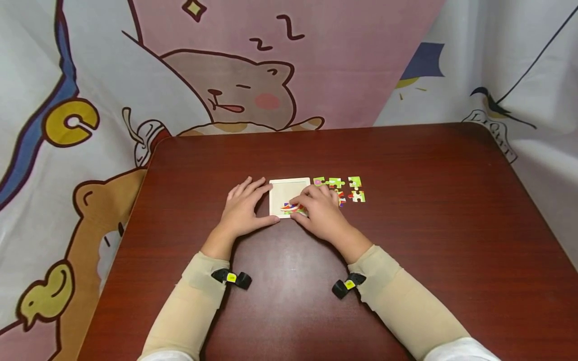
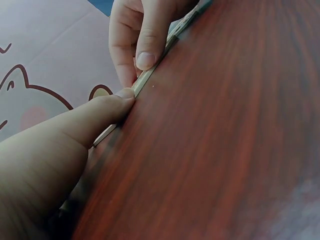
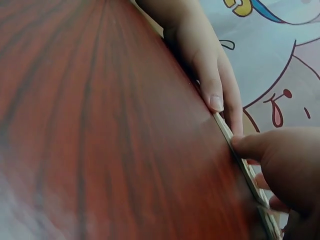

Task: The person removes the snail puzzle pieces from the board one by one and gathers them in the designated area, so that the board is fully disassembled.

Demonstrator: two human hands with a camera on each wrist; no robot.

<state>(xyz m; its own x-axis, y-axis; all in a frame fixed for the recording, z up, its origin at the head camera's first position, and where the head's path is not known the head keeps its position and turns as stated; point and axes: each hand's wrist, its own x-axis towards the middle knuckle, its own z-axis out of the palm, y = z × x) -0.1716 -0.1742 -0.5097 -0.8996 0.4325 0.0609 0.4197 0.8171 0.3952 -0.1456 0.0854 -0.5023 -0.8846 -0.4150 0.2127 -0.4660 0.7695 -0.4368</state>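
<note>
A shallow pale wooden puzzle tray (image 1: 282,193) lies on the table, its lower part bearing colourful puzzle pieces (image 1: 286,207). At the tray's left side, my left hand (image 1: 241,208) spreads its straight fingers, one fingertip by the upper left corner and the thumb (image 2: 122,96) against the near edge. Reaching over the lower right of the tray, my right hand (image 1: 321,210) has bent fingers and pinches a puzzle piece between thumb and fingertips. The fingers hide most of that piece. In the right wrist view, the right thumb (image 3: 245,145) lies right at the tray's near rim.
Right of the tray lie several loose puzzle pieces (image 1: 356,189), green with bits of red and white; my right hand covers some of them. The reddish-brown wooden table (image 1: 429,215) extends around. A printed cartoon cloth (image 1: 343,60) hangs behind the table's far edge.
</note>
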